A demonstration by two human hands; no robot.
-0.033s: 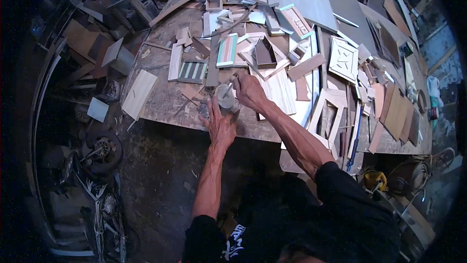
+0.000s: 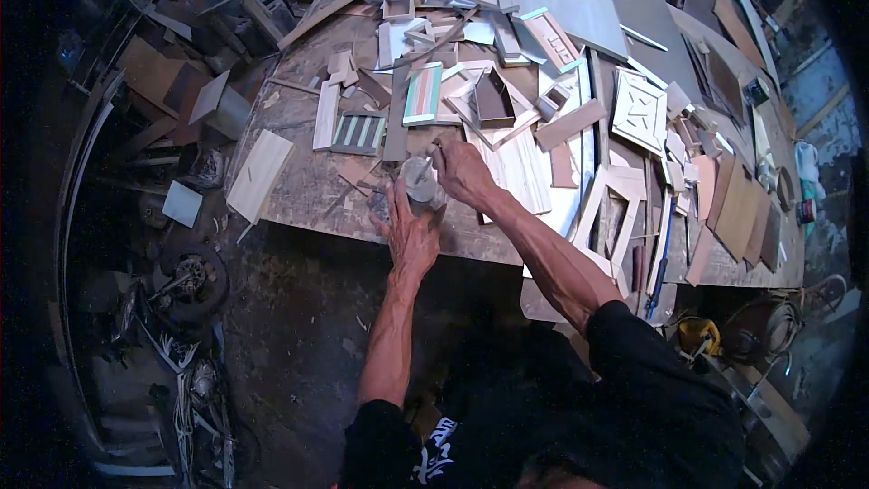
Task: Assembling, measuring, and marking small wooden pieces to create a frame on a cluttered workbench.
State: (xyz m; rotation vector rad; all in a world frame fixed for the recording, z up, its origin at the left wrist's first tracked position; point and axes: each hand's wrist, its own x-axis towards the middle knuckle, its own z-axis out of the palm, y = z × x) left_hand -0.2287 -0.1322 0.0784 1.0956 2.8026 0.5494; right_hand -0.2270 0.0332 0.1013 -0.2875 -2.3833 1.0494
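Observation:
A pale, round cup [image 2: 418,183] stands near the front edge of the wooden table. My left hand [image 2: 412,237] closes round its near side, fingers along the left and thumb at the right. Over the cup's far right rim, my right hand [image 2: 465,172] is closed in a pinch. A thin, light stick [image 2: 428,166] runs from those fingertips down into the cup; what lies inside is too blurred to tell. Just beyond the hands are a dark panel with pale green stripes [image 2: 359,132] and a panel striped green, white and pink [image 2: 423,94].
Wood pieces crowd the table [image 2: 312,204], among them a pale board [image 2: 260,176] at the left edge. To the right lie an open dark box frame [image 2: 493,98], a square carved panel [image 2: 639,112] and a pale wooden frame [image 2: 595,213]. A wheel [image 2: 188,279] stands at lower left.

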